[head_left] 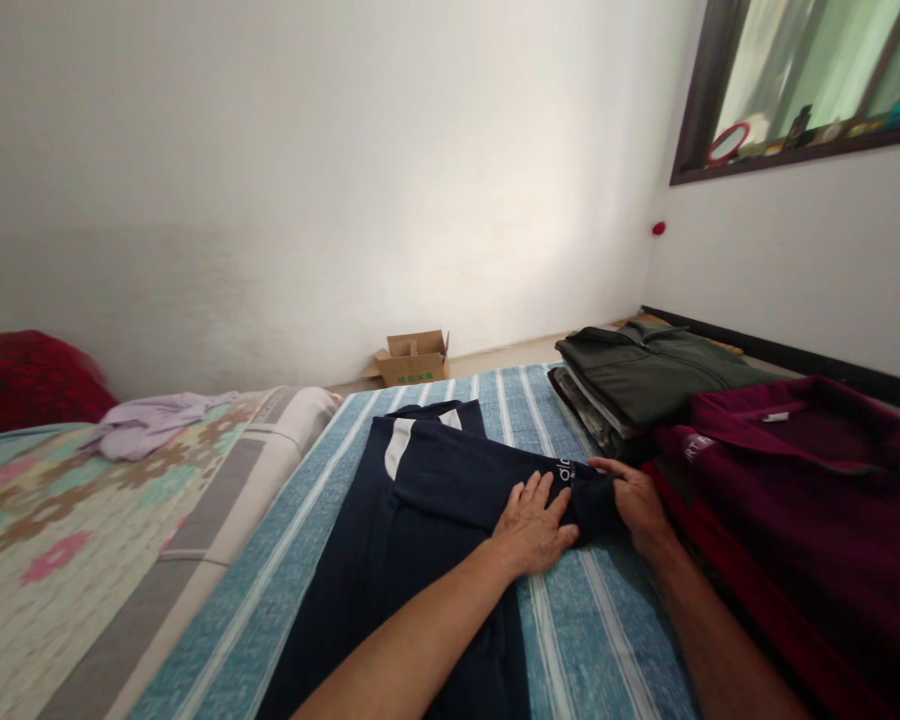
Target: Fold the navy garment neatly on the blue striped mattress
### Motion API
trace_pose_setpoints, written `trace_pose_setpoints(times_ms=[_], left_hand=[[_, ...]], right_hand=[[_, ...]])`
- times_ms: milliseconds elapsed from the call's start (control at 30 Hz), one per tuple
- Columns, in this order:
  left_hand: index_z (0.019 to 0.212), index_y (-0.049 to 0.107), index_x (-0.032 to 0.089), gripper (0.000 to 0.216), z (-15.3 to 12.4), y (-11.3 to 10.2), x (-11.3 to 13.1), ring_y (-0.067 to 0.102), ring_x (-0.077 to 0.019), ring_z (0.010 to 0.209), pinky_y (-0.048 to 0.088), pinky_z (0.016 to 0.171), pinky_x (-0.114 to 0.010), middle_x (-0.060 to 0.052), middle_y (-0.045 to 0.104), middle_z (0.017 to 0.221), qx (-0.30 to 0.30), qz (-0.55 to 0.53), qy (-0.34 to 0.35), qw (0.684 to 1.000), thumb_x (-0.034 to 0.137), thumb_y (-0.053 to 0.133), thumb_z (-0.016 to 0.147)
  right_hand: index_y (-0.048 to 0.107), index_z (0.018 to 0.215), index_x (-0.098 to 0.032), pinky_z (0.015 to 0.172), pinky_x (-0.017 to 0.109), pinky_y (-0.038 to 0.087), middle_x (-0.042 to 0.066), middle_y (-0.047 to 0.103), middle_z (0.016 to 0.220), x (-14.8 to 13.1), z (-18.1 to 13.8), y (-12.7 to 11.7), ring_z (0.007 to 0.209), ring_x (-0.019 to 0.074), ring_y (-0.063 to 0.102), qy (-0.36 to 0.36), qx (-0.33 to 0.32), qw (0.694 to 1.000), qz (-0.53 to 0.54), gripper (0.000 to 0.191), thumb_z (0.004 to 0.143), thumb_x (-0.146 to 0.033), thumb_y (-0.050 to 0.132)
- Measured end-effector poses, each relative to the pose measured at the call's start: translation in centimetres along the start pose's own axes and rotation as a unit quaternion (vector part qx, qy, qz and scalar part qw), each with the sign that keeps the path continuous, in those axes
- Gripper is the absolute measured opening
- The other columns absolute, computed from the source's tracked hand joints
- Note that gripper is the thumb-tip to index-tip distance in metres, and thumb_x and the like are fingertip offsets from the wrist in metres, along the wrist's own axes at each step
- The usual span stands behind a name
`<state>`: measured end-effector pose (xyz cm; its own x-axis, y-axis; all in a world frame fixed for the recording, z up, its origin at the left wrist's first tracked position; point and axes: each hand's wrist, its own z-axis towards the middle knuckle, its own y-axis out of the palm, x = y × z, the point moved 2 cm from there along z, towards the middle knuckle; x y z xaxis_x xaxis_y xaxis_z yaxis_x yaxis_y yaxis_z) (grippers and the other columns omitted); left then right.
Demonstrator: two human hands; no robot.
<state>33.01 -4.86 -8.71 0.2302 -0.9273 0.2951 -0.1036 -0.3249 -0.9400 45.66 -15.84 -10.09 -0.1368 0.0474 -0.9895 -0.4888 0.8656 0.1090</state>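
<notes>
A navy garment with white patches and white lettering lies on a blue striped sheet. My left hand rests flat on its folded right edge, fingers stretched out. My right hand curls around the end of that same folded part, by the lettering.
A maroon garment lies at the right, touching my right forearm. Behind it is a stack of folded dark green clothes. A floral cover with a lilac cloth and a red cushion lies left. A cardboard box stands by the wall.
</notes>
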Motion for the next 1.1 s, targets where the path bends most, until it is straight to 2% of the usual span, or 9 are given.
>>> trace_pose_setpoints(times_ms=[200, 367, 500, 567, 633, 800, 900, 1000, 1100], left_hand=[[0.146, 0.023, 0.02, 0.065, 0.1, 0.1, -0.1, -0.002, -0.0278, 0.141, 0.006, 0.112, -0.05, -0.012, 0.007, 0.155, -0.006, 0.003, 0.002, 1.0, 0.053, 0.028, 0.09], [0.146, 0.022, 0.022, 0.066, 0.1, 0.2, -0.1, -0.002, -0.0283, 0.141, 0.005, 0.111, -0.051, -0.011, 0.006, 0.155, -0.01, -0.004, 0.001, 1.0, 0.055, 0.028, 0.089], [0.146, 0.021, 0.023, 0.068, 0.0, 0.5, -0.2, -0.002, -0.0289, 0.141, 0.005, 0.111, -0.051, -0.012, 0.006, 0.155, -0.004, -0.023, 0.009, 1.0, 0.057, 0.031, 0.088], [0.146, 0.022, 0.024, 0.068, 0.0, 0.7, -0.2, -0.002, -0.0289, 0.141, 0.005, 0.111, -0.052, -0.011, 0.007, 0.155, -0.004, -0.03, 0.011, 0.999, 0.058, 0.032, 0.088], [0.145, 0.023, 0.023, 0.068, 0.0, 0.9, -0.2, -0.003, -0.0291, 0.141, 0.005, 0.111, -0.052, -0.011, 0.006, 0.155, -0.006, -0.034, 0.009, 0.999, 0.059, 0.032, 0.088], [0.143, 0.028, 0.017, 0.072, 0.0, 0.0, 0.2, 0.003, -0.0334, 0.14, 0.01, 0.11, -0.054, -0.016, 0.013, 0.153, -0.025, -0.048, 0.011, 0.998, 0.062, 0.033, 0.086], [0.133, 0.042, 0.014, 0.063, -0.1, -2.0, -0.3, 0.026, -0.0315, 0.135, 0.027, 0.107, -0.046, -0.016, 0.032, 0.146, -0.005, -0.045, 0.035, 0.998, 0.056, 0.035, 0.088], [0.112, 0.056, 0.016, 0.04, -0.6, -4.7, -2.6, 0.047, -0.0237, 0.12, 0.037, 0.1, -0.034, -0.01, 0.054, 0.125, 0.067, 0.01, 0.006, 0.998, 0.044, 0.039, 0.089], [0.109, 0.056, 0.014, 0.033, -1.5, -6.8, -6.8, 0.045, -0.0255, 0.121, 0.031, 0.104, -0.037, -0.013, 0.054, 0.123, 0.117, 0.045, -0.09, 0.988, 0.032, 0.04, 0.088]], right_hand=[[0.063, 0.114, -0.008, 0.055, 0.025, 0.042, 0.005, 0.069, 0.079, -1.0, -0.3, -0.4, 0.062, 0.0173, 0.058, 0.001, -0.013, 1.0, -0.02, 0.066, 0.052, -0.025, 0.05], [0.05, 0.131, -0.011, 0.08, 0.029, 0.045, 0.009, 0.067, 0.102, -2.0, -0.6, 0.0, 0.093, 0.0233, 0.062, -0.043, -0.037, 0.993, -0.106, 0.071, 0.067, -0.041, 0.054], [0.042, 0.136, -0.01, 0.087, 0.037, 0.043, 0.018, 0.059, 0.12, -1.4, -0.4, 0.6, 0.108, 0.0311, 0.057, -0.059, 0.002, 0.931, -0.359, 0.088, 0.065, -0.057, 0.061], [0.043, 0.136, -0.011, 0.083, 0.039, 0.044, 0.019, 0.061, 0.117, -0.7, -0.3, 0.7, 0.106, 0.0338, 0.058, -0.048, 0.012, 0.889, -0.455, 0.084, 0.065, -0.052, 0.063], [0.047, 0.132, -0.012, 0.08, 0.037, 0.046, 0.019, 0.063, 0.113, 0.0, -0.2, 0.6, 0.103, 0.0335, 0.06, -0.034, 0.017, 0.868, -0.495, 0.072, 0.067, -0.04, 0.06], [0.059, 0.118, -0.009, 0.072, 0.032, 0.047, 0.018, 0.068, 0.1, 1.2, 0.5, -0.2, 0.093, 0.0295, 0.064, -0.033, 0.015, 0.874, -0.485, 0.055, 0.064, -0.025, 0.056], [0.063, 0.108, -0.01, 0.068, 0.03, 0.048, 0.014, 0.07, 0.089, 1.7, 0.9, -0.7, 0.083, 0.0276, 0.066, -0.034, 0.013, 0.885, -0.465, 0.049, 0.062, -0.027, 0.058], [0.065, 0.101, -0.012, 0.066, 0.029, 0.048, 0.011, 0.07, 0.085, 2.2, 1.3, -1.1, 0.08, 0.0254, 0.066, -0.039, 0.011, 0.898, -0.438, 0.045, 0.06, -0.03, 0.06], [0.066, 0.096, -0.014, 0.063, 0.029, 0.048, 0.008, 0.07, 0.079, 2.1, 1.3, -1.3, 0.075, 0.0247, 0.066, -0.039, 0.008, 0.916, -0.399, 0.044, 0.057, -0.034, 0.062]])
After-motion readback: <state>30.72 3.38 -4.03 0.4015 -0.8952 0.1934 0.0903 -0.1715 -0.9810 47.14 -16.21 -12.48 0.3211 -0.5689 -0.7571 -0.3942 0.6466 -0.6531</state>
